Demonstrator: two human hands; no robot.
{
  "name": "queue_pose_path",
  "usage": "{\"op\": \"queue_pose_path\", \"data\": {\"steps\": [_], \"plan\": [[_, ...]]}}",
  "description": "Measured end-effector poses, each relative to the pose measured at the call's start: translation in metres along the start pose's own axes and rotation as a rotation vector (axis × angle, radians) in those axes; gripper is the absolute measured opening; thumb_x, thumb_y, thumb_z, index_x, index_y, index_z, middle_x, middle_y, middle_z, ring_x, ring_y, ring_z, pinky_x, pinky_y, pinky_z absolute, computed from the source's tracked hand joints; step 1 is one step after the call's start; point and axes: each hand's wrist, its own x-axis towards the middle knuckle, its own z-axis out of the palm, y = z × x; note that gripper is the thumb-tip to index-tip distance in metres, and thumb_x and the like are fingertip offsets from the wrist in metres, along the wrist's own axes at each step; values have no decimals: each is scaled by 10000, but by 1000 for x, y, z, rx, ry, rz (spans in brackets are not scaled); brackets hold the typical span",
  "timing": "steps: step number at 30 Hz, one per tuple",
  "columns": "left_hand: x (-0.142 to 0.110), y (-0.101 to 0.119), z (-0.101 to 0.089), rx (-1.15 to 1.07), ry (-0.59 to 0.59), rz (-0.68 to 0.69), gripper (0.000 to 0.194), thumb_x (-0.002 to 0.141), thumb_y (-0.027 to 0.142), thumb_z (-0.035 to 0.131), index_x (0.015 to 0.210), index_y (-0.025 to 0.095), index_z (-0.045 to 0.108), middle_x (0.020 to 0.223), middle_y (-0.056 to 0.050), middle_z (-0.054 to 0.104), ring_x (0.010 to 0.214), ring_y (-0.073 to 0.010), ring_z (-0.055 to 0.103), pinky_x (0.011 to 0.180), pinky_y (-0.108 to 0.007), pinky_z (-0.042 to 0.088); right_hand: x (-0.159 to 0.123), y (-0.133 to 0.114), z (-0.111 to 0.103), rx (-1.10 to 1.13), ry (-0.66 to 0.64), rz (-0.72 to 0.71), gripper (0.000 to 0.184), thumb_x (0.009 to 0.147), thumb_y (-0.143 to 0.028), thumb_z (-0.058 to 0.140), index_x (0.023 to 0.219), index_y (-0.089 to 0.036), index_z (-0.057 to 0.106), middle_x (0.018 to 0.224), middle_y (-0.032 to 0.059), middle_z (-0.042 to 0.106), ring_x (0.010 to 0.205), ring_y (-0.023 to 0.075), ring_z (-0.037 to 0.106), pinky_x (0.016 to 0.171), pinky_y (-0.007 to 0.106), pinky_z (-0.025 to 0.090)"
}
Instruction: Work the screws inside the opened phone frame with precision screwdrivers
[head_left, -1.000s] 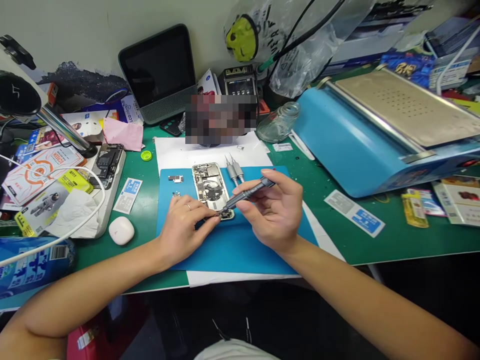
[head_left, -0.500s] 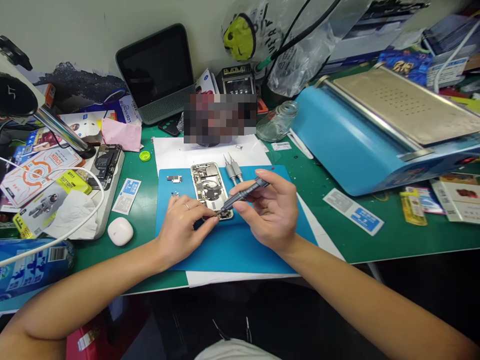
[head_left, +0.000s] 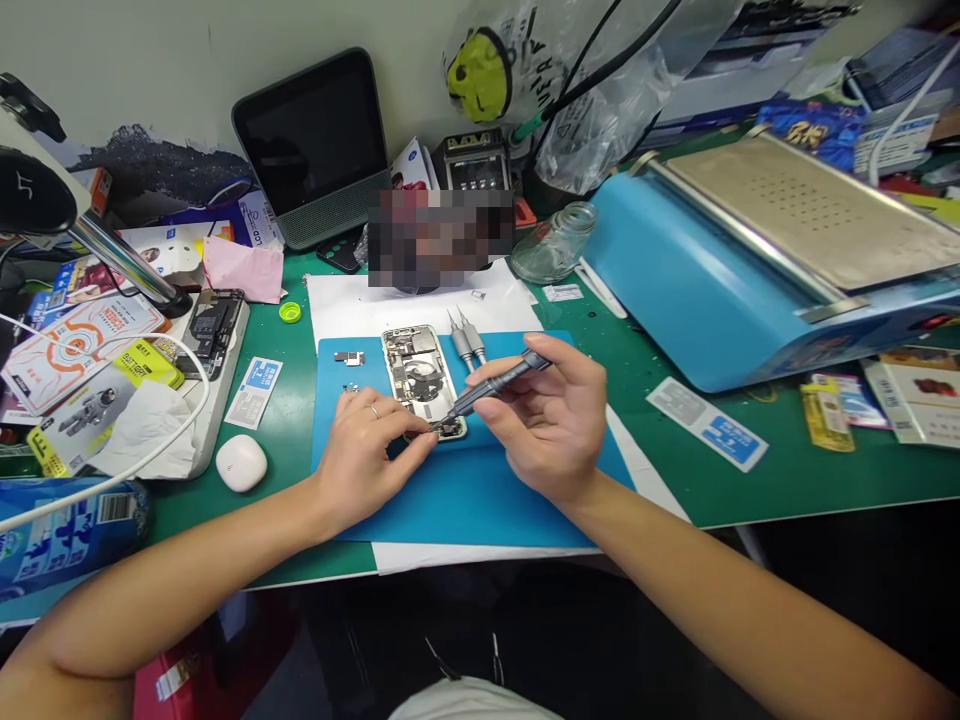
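An opened smartphone (head_left: 424,372) with bare inner parts lies on a blue mat (head_left: 480,495). My right hand (head_left: 559,425) is closed around a dark grey precision screwdriver (head_left: 501,381), tilted with its tip down at the phone's lower end. Beside that tip, my left hand (head_left: 367,450) has thumb and index finger drawn together over the phone's lower left corner. What they pinch, if anything, is too small to make out. Two grey screwdrivers (head_left: 469,340) lie right of the phone. Small phone parts (head_left: 349,358) rest on the mat to its left.
A blue machine (head_left: 660,290) with a metal top plate stands at the right, near a glass jar (head_left: 559,242). Boxes and a white cable (head_left: 202,385) crowd the left side. A white earbud case (head_left: 241,463) sits near my left forearm. A dark screen (head_left: 311,140) stands behind.
My right hand and the screwdriver's handle have shifted slightly right, with the tip still at the phone's lower end. My left hand stays in place.
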Motion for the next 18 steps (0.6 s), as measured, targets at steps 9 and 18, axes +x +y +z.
{"op": "queue_pose_path", "data": {"steps": [9,18], "plan": [[-1,0,1,4,-7,-2,190,995,324,609,865,219,699,816,-7,693,839,-193,560,785,-383,349,-3,1,1,0,-13,34,531,902,-221,678,1368,-345,455,964,21,691,800,168,695,659,327,652],[-1,1,0,4,-14,-24,190,981,344,607,867,232,710,835,-23,681,871,-209,547,800,-394,374,-3,1,1,-4,-19,55,532,891,-236,697,1359,-328,460,969,25,703,806,182,698,649,343,651]]}}
